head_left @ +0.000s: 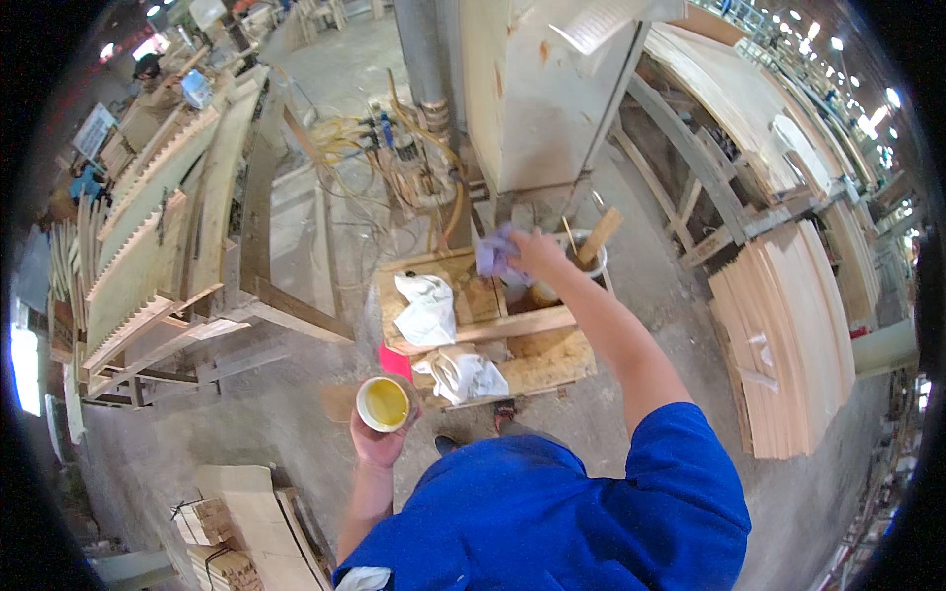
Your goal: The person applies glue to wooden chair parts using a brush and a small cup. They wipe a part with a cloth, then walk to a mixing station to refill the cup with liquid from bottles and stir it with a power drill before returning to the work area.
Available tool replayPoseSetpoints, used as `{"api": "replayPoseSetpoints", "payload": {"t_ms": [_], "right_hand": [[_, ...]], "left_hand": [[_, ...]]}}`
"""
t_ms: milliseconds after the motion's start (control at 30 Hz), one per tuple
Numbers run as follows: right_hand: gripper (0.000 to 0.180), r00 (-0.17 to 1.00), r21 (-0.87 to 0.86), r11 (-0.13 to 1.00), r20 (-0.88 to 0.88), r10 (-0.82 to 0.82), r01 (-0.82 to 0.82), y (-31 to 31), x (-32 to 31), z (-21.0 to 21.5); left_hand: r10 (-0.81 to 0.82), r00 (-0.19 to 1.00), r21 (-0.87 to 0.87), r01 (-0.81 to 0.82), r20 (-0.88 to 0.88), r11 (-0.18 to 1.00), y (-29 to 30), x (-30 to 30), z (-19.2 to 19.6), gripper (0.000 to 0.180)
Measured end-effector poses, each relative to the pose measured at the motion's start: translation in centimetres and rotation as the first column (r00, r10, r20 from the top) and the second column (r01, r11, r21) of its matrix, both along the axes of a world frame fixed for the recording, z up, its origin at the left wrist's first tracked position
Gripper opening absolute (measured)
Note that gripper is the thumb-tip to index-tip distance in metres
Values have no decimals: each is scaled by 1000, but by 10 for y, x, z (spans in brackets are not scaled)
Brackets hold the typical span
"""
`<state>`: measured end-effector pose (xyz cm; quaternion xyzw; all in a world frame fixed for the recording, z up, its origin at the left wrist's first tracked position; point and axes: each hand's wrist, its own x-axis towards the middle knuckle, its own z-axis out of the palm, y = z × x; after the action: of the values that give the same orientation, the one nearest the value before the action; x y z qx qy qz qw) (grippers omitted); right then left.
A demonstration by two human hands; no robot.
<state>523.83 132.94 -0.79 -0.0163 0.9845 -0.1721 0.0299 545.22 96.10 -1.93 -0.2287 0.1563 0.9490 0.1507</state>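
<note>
My left hand (374,448) is wrapped round a white cup (363,406) with yellow liquid in it, held out low in front of my body. Further ahead, my right hand (540,254) grips a crumpled purple cloth (496,254) above a low wooden box (537,323). One white rag (424,309) lies on the box's left part, and a second white rag (461,376) is on the nearer board. Beside my right forearm stands a pale bucket (603,266), partly hidden, with a wooden slat (601,234) sticking out of it. A red piece (396,361) shows behind the cup.
A grey metal cabinet (552,128) and a pipe column (424,59) rise behind the box. Yellow hoses (340,148) tangle at their left. Wooden racks (251,246) stand left; stacked panels (788,335) lean right. Cardboard and wood bundles (246,512) lie on the floor.
</note>
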Motion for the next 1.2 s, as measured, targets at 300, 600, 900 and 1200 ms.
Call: {"api": "replayPoseSetpoints", "payload": {"t_ms": [300,600,900,1200], "right_hand": [[41,963,74,992,243,-114,99,-23,-41,-10],[30,886,-286,838,170,-432,464,61,-61,-10],[41,951,-630,766,145,274,-125,1,74,49],[52,863,-81,907,281,419,-414,35,194,-51]], "left_hand": [[171,963,-44,-184,-207,982,30,36,-16,42],[136,903,27,-137,-408,990,86,50,-5,43],[262,902,17,-274,-343,962,67,163,-6,40],[258,963,-137,-267,-83,954,141,271,-27,41]]}}
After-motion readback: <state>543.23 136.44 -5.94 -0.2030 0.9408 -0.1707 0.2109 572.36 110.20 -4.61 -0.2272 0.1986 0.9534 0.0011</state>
